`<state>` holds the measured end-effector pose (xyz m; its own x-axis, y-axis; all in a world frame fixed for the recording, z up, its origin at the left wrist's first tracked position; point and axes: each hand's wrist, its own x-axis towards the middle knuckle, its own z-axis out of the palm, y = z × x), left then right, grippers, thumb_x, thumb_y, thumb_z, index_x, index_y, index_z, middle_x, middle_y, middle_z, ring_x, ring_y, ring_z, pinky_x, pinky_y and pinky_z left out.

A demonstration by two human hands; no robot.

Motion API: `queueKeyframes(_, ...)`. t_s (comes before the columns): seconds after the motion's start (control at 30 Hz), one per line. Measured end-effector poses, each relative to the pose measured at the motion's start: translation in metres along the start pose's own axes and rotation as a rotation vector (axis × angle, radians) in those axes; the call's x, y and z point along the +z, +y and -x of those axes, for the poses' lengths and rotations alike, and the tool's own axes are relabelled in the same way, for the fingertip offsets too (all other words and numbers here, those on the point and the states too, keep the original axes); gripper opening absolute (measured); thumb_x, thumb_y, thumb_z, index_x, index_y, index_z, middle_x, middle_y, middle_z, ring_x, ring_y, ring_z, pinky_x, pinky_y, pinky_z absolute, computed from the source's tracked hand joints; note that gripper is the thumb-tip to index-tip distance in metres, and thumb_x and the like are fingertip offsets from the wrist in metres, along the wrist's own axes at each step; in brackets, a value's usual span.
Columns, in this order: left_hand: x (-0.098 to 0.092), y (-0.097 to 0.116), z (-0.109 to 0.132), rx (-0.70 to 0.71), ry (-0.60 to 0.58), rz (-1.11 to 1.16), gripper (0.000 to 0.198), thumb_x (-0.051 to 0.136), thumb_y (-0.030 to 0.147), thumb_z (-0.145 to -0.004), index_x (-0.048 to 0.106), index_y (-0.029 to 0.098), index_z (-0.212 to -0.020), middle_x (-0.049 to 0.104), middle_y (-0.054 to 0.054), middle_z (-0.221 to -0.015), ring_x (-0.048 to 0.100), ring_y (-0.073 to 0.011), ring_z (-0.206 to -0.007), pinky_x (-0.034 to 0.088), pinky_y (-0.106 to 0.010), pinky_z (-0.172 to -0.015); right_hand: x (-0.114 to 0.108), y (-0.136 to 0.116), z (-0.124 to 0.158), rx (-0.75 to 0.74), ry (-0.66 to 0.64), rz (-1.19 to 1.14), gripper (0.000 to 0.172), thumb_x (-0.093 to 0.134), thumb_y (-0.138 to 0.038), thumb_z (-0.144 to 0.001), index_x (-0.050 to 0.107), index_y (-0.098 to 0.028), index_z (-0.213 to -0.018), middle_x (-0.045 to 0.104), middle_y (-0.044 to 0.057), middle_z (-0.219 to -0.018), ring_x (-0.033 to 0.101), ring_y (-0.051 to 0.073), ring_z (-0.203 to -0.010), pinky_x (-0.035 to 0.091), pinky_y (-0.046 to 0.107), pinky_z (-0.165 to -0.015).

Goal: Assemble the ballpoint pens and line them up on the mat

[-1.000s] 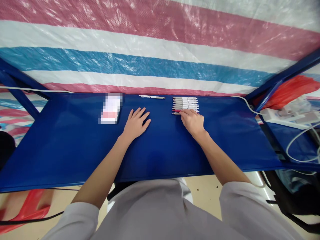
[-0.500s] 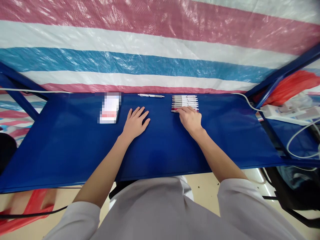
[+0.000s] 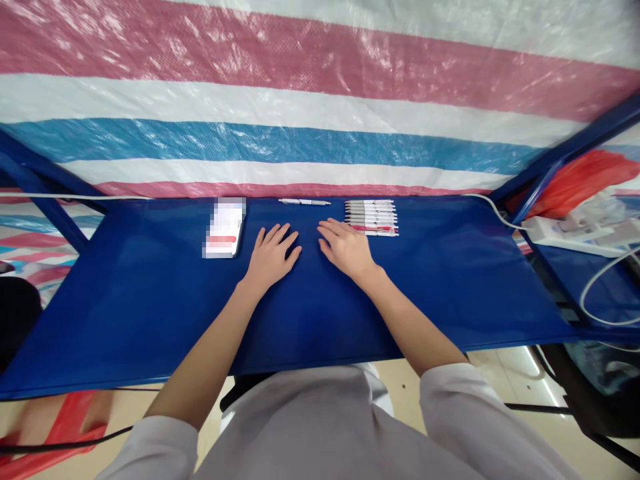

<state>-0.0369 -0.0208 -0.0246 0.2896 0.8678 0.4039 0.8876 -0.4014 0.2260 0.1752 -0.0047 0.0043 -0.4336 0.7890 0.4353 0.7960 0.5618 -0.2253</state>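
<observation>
My left hand (image 3: pixel 273 255) lies flat on the blue table (image 3: pixel 305 313) with its fingers spread and nothing in it. To its right my right hand (image 3: pixel 349 248) is open too, fingers stretched toward the left and holding nothing. Just beyond the right hand, several white and grey pens (image 3: pixel 371 212) lie side by side in a neat stack of rows. The nearest ones show red, and the hand hides part of their left ends. A single white and grey pen (image 3: pixel 304 201) lies apart near the back edge, between and beyond my hands.
A phone (image 3: pixel 225 228), its screen blurred out, lies left of my left hand. White power strips (image 3: pixel 575 235) with cables and a red plastic bag (image 3: pixel 585 180) are at the right end. A striped plastic sheet (image 3: pixel 320 157) hangs behind the table.
My right hand has left the nearest pen in the row and moved left, its fingers now stretched out. The left hand stays put. The view has tilted up slightly.
</observation>
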Motion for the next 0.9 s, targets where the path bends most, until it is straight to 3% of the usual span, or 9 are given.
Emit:
queueKeyframes(0.07,-0.004,-0.004,-0.002,-0.013,-0.006,-0.008,0.037,0.050,0.037,-0.095,0.067,0.022,-0.124,0.060,-0.012,-0.139,0.052,-0.0340,-0.132,0.033,-0.057,-0.114,0.014,-0.007,-0.005,-0.038,-0.009,-0.018,0.033,0.048,-0.021,-0.095,0.066,-0.016,-0.123,0.066,0.008,-0.133,0.057,0.025,-0.131,0.041,0.044,-0.114)
queueKeyframes(0.17,-0.010,-0.010,-0.008,-0.032,-0.011,-0.039,0.038,0.048,0.034,-0.096,0.066,0.020,-0.125,0.059,-0.012,-0.140,0.052,-0.0329,-0.132,0.033,-0.055,-0.114,0.030,-0.012,-0.010,-0.026,-0.037,-0.016,0.037,0.047,-0.024,-0.096,0.064,-0.013,-0.127,0.062,0.011,-0.137,0.052,0.027,-0.135,0.040,0.046,-0.114)
queueKeyframes(0.33,-0.015,-0.018,-0.036,-0.033,-0.040,-0.043,0.039,0.047,0.031,-0.096,0.065,0.016,-0.127,0.060,-0.013,-0.139,0.051,-0.0309,-0.133,0.034,-0.050,-0.115,0.039,-0.012,-0.013,-0.004,-0.052,-0.025,0.042,0.042,-0.031,-0.099,0.062,-0.013,-0.131,0.060,0.011,-0.140,0.049,0.027,-0.137,0.038,0.044,-0.116)
queueKeyframes(0.6,0.004,-0.024,-0.088,0.148,-0.051,-0.087,0.039,0.041,0.026,-0.098,0.065,0.013,-0.126,0.062,-0.012,-0.135,0.054,-0.0274,-0.129,0.039,-0.041,-0.113,0.046,-0.009,-0.012,0.005,-0.024,-0.056,0.042,0.042,-0.035,-0.100,0.063,-0.014,-0.129,0.060,0.011,-0.139,0.053,0.028,-0.134,0.039,0.046,-0.115)
queueKeyframes(0.9,0.017,-0.029,-0.106,0.201,-0.155,-0.090,0.039,0.043,0.018,-0.097,0.065,0.009,-0.127,0.063,-0.016,-0.133,0.058,-0.0306,-0.125,0.041,-0.045,-0.110,0.044,-0.008,-0.015,0.022,-0.029,-0.069,0.041,0.041,-0.035,-0.100,0.065,-0.014,-0.127,0.062,0.010,-0.138,0.054,0.027,-0.133,0.040,0.045,-0.115)
